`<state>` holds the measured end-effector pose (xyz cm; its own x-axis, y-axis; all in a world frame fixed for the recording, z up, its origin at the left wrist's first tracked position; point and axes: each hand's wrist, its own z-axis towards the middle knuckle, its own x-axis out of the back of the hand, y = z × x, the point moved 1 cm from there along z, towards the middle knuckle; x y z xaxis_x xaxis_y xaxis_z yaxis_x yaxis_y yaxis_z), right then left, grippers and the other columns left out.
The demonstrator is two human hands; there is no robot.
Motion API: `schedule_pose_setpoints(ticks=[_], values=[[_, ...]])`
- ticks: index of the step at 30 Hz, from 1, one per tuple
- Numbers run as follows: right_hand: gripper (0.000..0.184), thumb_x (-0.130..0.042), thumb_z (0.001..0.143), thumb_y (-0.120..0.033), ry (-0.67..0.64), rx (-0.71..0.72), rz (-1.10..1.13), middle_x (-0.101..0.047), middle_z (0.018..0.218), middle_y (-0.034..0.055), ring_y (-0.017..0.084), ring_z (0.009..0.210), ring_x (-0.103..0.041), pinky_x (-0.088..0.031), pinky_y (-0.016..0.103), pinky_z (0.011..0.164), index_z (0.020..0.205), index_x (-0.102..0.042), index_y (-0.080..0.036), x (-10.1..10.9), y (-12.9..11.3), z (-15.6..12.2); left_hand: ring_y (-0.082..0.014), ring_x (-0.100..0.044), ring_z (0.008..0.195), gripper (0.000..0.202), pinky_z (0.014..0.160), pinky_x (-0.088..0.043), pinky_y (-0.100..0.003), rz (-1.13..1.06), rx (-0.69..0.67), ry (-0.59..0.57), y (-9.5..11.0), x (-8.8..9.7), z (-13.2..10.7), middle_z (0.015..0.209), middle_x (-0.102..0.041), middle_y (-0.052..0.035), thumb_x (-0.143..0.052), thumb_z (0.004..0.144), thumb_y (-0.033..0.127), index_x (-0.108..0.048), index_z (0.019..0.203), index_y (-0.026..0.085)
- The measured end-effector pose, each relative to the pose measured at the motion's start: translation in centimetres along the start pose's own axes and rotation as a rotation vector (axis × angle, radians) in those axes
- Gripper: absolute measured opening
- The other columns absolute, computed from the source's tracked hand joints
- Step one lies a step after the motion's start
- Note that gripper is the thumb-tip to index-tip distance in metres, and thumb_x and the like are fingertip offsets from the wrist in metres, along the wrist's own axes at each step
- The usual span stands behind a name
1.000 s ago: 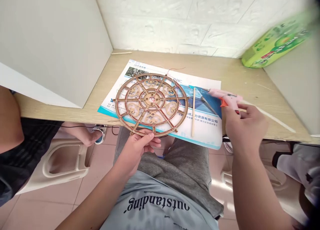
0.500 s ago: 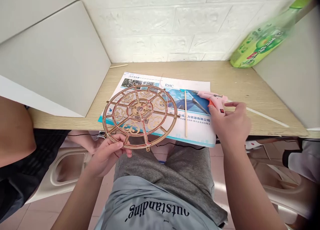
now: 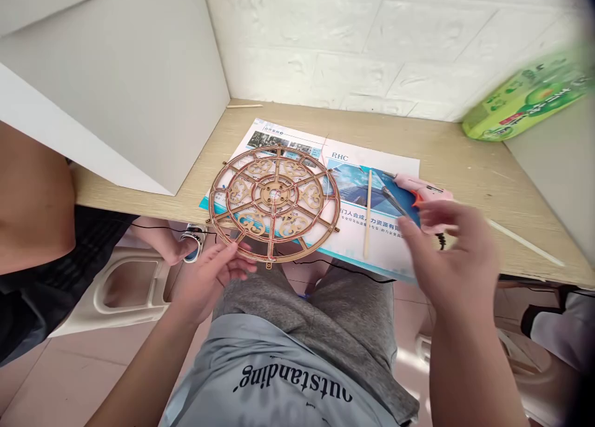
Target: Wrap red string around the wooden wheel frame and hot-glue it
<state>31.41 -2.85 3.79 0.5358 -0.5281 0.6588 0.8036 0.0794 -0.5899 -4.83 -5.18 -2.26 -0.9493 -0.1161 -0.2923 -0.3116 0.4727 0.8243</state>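
Note:
A round brown lattice wheel [image 3: 266, 194], with spokes, scrollwork and red thread along its rings, lies tilted over a printed leaflet [image 3: 385, 253]. My left hand [image 3: 211, 281] pinches its near-left rim, thumb on top and fingers below. My right hand [image 3: 458, 253] hovers at the leaflet's right end, fingers apart and blurred, with nothing visible in it. Just beyond it rests a pink glue gun [image 3: 427, 189] with an orange trigger, partly hidden by the fingers. A pale thin stick [image 3: 368, 216] lies on the leaflet between the wheel and the glue gun.
Another pale stick [image 3: 527, 242] lies on the wooden desk [image 3: 204, 167] at right, and a short one [image 3: 244, 106] at the back left. A green bottle [image 3: 525, 101] leans at the back right. White panels [image 3: 153, 86] flank the desk. A person's arm [image 3: 35, 198] is at left.
My right hand has let go of the glue gun and drawn back toward me. The wheel has come down flatter over the leaflet, still in my left hand. The view has shifted.

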Motion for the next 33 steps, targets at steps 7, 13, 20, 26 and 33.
schedule_pose_setpoints(ticks=[7,13,20,26,33], values=[[0.026,-0.060,0.111,-0.028,-0.848,0.625,0.204,-0.069,0.136,0.0114,0.030,0.126,-0.064,-0.048,0.051,0.108,0.131,-0.076,-0.025,-5.7,-6.4,1.9,-0.0161,-0.080,0.084,0.050,0.070,-0.061,-0.017,0.077,-0.016,-0.180,0.6,-1.1,0.3,0.088,-0.082,-0.0095,-0.089,0.084,0.065,-0.083,0.098,0.017],[0.019,-0.063,0.109,-0.024,-0.913,0.640,0.216,-0.072,0.118,0.0103,0.027,0.112,-0.065,-0.045,0.045,0.097,0.119,-0.079,-0.023,-7.5,-6.9,3.5,-0.0197,-0.082,0.086,0.048,0.067,-0.060,-0.019,0.131,-0.060,-0.193,1.8,0.5,1.6,0.092,-0.084,-0.0116,-0.085,0.089,0.062,-0.080,0.101,0.016],[0.023,-0.056,0.112,-0.026,-0.927,0.685,0.192,-0.074,0.113,0.0087,0.025,0.108,-0.067,-0.044,0.043,0.094,0.100,-0.074,-0.020,-8.1,-7.7,5.2,-0.0205,-0.082,0.083,0.050,0.062,-0.057,-0.020,0.133,-0.051,-0.181,2.4,0.3,1.9,0.088,-0.083,-0.0100,-0.088,0.086,0.064,-0.079,0.099,0.017],[0.020,-0.058,0.110,-0.033,-1.028,0.606,0.303,-0.078,0.107,0.0064,0.021,0.097,-0.070,-0.053,0.038,0.088,0.105,-0.074,-0.021,-7.8,-7.6,7.4,-0.0209,-0.080,0.073,0.061,0.056,-0.055,-0.021,0.168,-0.014,-0.118,3.1,-0.1,1.9,0.085,-0.083,-0.0127,-0.094,0.072,0.072,-0.081,0.090,0.015],[0.023,-0.068,0.099,-0.042,-0.536,0.171,0.137,-0.080,0.096,0.0052,0.022,0.086,-0.072,-0.052,0.037,0.079,0.102,-0.080,-0.023,-3.9,-4.7,7.1,-0.0173,-0.069,0.054,0.068,0.047,-0.047,-0.023,0.391,-0.065,0.053,2.8,1.6,1.4,0.067,-0.074,-0.0094,-0.082,0.073,0.086,-0.079,0.075,0.018]])
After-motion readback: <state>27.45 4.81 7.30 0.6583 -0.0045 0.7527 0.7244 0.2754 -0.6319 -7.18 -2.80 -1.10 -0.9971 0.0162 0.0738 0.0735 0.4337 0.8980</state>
